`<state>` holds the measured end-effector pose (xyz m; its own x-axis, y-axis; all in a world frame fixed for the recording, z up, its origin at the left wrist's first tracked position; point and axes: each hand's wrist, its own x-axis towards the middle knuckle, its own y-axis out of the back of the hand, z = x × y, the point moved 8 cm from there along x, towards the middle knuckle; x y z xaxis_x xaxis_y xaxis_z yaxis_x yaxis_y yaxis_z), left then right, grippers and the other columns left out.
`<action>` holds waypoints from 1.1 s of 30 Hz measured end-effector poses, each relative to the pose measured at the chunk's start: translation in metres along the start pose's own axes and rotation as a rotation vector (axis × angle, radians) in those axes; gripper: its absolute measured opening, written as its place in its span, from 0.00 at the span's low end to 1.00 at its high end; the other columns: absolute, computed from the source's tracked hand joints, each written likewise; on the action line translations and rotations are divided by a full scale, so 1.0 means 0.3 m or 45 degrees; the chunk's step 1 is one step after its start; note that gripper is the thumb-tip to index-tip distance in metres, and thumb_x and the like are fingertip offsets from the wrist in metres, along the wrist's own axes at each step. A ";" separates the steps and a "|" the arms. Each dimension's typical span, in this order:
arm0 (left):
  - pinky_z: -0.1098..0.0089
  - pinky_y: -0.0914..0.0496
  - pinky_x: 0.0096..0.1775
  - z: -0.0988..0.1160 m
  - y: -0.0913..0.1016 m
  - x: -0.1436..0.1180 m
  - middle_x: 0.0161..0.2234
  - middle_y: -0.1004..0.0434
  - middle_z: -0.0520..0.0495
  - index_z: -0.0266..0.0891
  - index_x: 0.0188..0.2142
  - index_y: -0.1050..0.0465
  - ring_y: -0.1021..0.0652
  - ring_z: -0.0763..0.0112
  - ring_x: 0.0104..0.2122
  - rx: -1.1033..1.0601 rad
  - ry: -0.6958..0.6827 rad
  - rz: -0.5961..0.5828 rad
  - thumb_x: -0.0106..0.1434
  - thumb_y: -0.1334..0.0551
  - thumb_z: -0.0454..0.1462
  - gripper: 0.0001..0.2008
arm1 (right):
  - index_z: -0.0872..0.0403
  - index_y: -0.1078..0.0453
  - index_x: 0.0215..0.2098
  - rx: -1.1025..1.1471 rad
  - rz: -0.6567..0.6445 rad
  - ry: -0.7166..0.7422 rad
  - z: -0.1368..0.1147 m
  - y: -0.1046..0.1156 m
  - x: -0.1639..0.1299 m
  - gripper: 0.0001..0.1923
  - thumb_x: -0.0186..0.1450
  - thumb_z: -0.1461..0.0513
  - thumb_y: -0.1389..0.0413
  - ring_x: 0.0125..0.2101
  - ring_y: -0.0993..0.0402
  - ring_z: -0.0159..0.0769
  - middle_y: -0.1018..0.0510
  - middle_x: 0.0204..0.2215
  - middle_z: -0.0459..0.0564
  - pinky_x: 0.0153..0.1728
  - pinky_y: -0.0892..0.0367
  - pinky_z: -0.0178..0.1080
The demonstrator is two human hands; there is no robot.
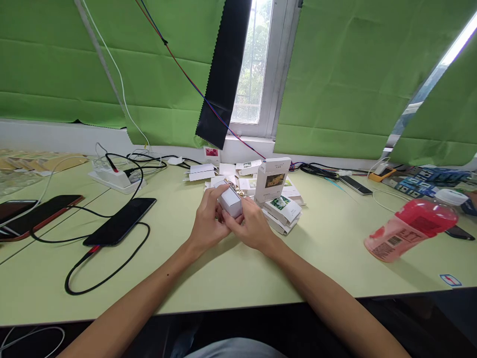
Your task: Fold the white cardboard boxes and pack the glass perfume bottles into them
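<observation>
Holding a small white box (230,201) just above the tabletop (223,278), dead centre, between both hands. Left hand (206,219) cupping it from 9 o'clock, fingers clamped on the near and left faces; right hand (252,226) closing in from 3 o'clock, fingers pinched on the right edge. Something small and gold-coloured peeking at the box's far edge; too small to tell what.

Judging the step as working the box's flap: best keeping the left grip steady on the body, pressing with the right fingertips only, squaring corners before pushing, avoiding crushing the thin card.

Beyond, at 12 to 1 o'clock, a pile of like boxes (283,209), one upright box (272,181) bearing a picture panel; print on it too small for reading. At 9 o'clock, black phone (119,221) charging on a black cable (100,268). At 3 o'clock, red drink bottle (412,226) lying tilted, barcode showing, label text unreadable.
</observation>
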<state>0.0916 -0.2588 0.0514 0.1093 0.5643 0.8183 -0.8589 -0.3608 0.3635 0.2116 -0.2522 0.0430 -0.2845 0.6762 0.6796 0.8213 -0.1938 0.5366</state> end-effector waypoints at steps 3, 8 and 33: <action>0.70 0.28 0.24 -0.002 -0.001 0.000 0.50 0.28 0.44 0.49 0.61 0.34 0.23 0.72 0.29 -0.005 0.005 -0.004 0.56 0.25 0.42 0.35 | 0.52 0.29 0.49 0.010 0.002 0.003 -0.001 0.001 0.000 0.11 0.71 0.57 0.43 0.37 0.27 0.43 0.21 0.35 0.50 0.36 0.31 0.42; 0.71 0.28 0.25 -0.001 -0.001 0.001 0.50 0.29 0.44 0.49 0.61 0.35 0.24 0.76 0.27 0.008 0.005 -0.010 0.56 0.26 0.41 0.35 | 0.52 0.29 0.49 0.011 -0.006 -0.011 0.001 0.000 -0.001 0.11 0.71 0.56 0.44 0.38 0.27 0.43 0.21 0.36 0.50 0.36 0.31 0.42; 0.72 0.26 0.27 -0.010 -0.007 -0.004 0.52 0.30 0.44 0.50 0.62 0.38 0.24 0.78 0.27 -0.002 0.011 -0.034 0.58 0.28 0.40 0.34 | 0.55 0.29 0.52 -0.105 -0.020 -0.048 0.016 -0.010 -0.008 0.17 0.71 0.53 0.44 0.34 0.26 0.39 0.22 0.35 0.51 0.34 0.30 0.37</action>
<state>0.0919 -0.2564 0.0483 0.1281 0.5802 0.8044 -0.8564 -0.3443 0.3847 0.2121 -0.2499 0.0372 -0.2769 0.7058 0.6521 0.7727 -0.2399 0.5877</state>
